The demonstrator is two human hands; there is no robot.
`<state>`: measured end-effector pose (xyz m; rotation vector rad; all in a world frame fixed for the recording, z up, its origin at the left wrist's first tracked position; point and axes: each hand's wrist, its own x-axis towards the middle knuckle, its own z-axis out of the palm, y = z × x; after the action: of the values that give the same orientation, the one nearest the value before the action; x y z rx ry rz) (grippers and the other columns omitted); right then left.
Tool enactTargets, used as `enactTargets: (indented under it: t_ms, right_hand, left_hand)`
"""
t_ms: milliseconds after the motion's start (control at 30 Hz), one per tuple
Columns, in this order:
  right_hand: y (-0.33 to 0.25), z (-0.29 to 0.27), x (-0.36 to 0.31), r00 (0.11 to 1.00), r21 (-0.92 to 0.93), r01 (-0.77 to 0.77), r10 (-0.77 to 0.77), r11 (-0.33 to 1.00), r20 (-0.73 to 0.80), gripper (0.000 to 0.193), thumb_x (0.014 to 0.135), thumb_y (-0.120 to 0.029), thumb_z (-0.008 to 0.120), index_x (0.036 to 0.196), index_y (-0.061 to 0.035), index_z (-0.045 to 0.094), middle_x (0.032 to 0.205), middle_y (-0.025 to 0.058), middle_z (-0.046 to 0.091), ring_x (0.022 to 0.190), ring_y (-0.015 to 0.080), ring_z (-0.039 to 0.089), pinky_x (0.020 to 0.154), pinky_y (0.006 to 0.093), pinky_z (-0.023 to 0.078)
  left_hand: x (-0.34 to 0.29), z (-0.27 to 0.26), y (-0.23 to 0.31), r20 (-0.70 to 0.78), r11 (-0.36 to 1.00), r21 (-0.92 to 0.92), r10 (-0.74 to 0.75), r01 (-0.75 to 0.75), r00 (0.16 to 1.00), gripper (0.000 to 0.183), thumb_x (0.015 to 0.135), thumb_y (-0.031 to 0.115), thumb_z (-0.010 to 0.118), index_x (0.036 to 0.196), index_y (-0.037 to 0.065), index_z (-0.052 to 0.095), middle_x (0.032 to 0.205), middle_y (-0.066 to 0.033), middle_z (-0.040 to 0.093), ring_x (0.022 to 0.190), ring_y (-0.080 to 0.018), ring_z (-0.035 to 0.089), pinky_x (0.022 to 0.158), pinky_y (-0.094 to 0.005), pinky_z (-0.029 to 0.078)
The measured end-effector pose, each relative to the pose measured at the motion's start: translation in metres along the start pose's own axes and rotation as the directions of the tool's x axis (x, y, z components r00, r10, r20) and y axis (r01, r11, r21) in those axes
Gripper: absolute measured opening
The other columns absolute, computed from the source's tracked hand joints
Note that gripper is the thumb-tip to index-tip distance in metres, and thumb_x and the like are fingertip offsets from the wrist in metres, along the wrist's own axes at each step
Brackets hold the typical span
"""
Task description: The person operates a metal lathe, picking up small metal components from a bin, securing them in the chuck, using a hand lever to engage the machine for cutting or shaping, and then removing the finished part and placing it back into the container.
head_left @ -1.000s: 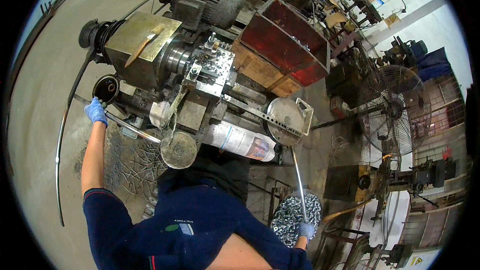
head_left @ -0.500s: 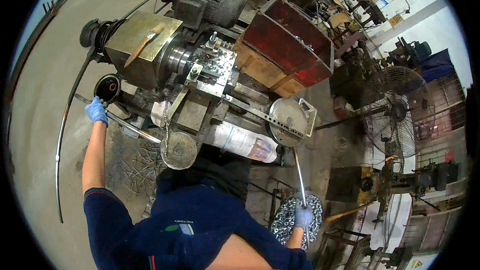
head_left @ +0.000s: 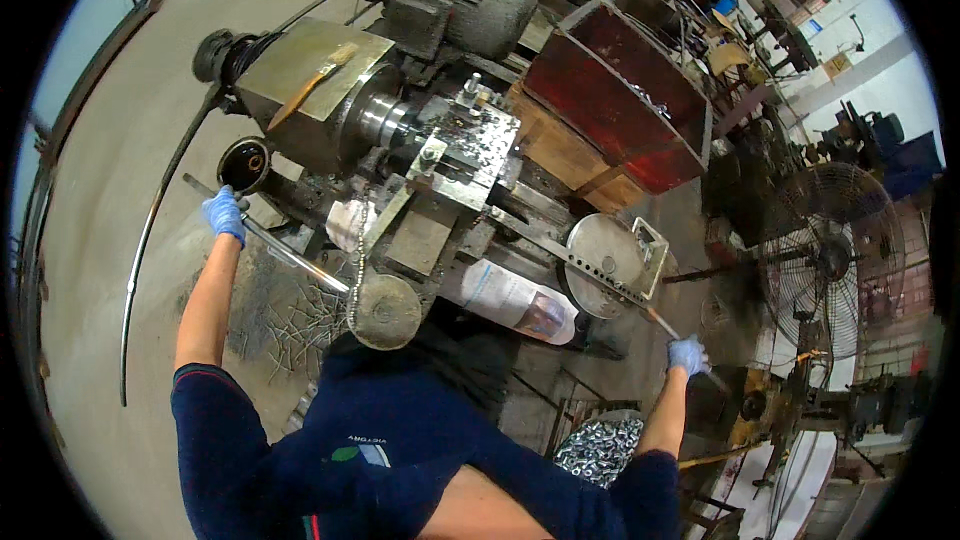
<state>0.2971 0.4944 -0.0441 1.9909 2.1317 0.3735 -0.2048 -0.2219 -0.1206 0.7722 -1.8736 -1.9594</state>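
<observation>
My left hand (head_left: 226, 214), in a blue glove, is closed around a long metal lever (head_left: 295, 258) at the machine's left side. A round black-rimmed cup (head_left: 245, 164) is just above that hand. Far to the right, my right hand (head_left: 687, 354), also gloved, grips the end of another metal lever (head_left: 655, 316), which reaches out from a round metal disc (head_left: 600, 255). Between the hands stands a small lathe, with its shiny spindle (head_left: 385, 122) facing a chip-covered tool block (head_left: 475, 145). A wooden-handled brush (head_left: 310, 87) lies on the brassy headstock cover (head_left: 270, 65).
A basin of small shiny metal parts (head_left: 603, 448) sits below my right forearm. Behind the lathe are a motor (head_left: 460, 5) and a red metal box (head_left: 620, 90). A large fan (head_left: 832, 258) stands at right. Thin rods (head_left: 295, 330) litter the floor at left.
My right hand has swung up and right, away from above the basin, turning the right lever with it. My left hand keeps its hold on the left lever. The view has shifted slightly.
</observation>
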Motion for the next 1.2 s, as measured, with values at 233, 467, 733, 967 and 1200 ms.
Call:
enactTargets:
  t_ms: [233,467,733,967,1200]
  right_hand:
    - [-0.071,0.009,-0.033,0.819,0.173,0.375,-0.238,0.911,-0.522,0.067,0.07,-0.046,0.065,0.121,-0.0049,0.052,0.125,0.0218,0.05,0.117,0.036,0.045,0.1,0.0471,0.032]
    - [-0.006,0.067,-0.127,0.938,0.583,0.317,-0.34,0.748,-0.074,0.06,0.068,-0.043,0.072,0.107,0.0011,0.061,0.106,0.0204,0.062,0.1,0.0323,0.059,0.088,0.0365,0.045]
    - [-0.022,0.009,-0.211,0.885,0.76,0.311,-0.466,0.571,-0.012,0.03,0.075,-0.022,0.072,0.088,0.004,0.067,0.083,0.0121,0.069,0.073,0.0132,0.063,0.071,0.027,0.049]
    - [-0.155,-0.172,-0.326,0.273,0.893,0.428,-0.923,-0.136,-0.271,0.039,0.078,-0.032,0.068,0.104,-0.0024,0.064,0.101,0.0121,0.064,0.094,0.0193,0.06,0.081,0.0321,0.048]
    - [-0.242,-0.222,-0.436,-0.152,0.195,0.97,-0.988,-0.148,0.006,0.058,0.074,-0.054,0.058,0.112,-0.0093,0.061,0.101,0.0128,0.063,0.106,0.0347,0.052,0.095,0.046,0.034]
  left_hand:
    - [0.008,-0.05,-0.006,0.317,0.995,-0.077,-0.041,0.069,0.948,0.039,0.086,0.045,0.055,0.081,0.007,0.056,0.068,-0.0083,0.06,0.054,-0.0177,0.059,0.05,-0.0293,0.05]
    - [0.021,-0.055,-0.101,0.83,-0.043,0.557,0.013,-0.829,0.557,0.039,0.084,0.041,0.053,0.101,0.008,0.061,0.081,-0.0125,0.066,0.077,-0.0272,0.063,0.068,-0.0368,0.049]
    - [0.006,-0.056,-0.209,0.604,0.071,0.78,0.172,-0.622,0.778,0.041,0.082,0.046,0.051,0.097,0.012,0.066,0.103,-0.0145,0.063,0.099,-0.0311,0.059,0.081,-0.0387,0.047]
    - [-0.02,-0.033,-0.089,0.812,-0.166,0.515,-0.221,-0.841,0.54,0.029,0.079,0.035,0.053,0.087,0.013,0.067,0.085,-0.0142,0.066,0.082,-0.032,0.063,0.069,-0.0426,0.05]
    - [-0.029,-0.075,-0.058,0.757,0.099,0.653,-0.102,-0.751,0.645,0.045,0.085,0.049,0.048,0.098,0.009,0.063,0.099,-0.0175,0.063,0.094,-0.0332,0.06,0.081,-0.043,0.046]
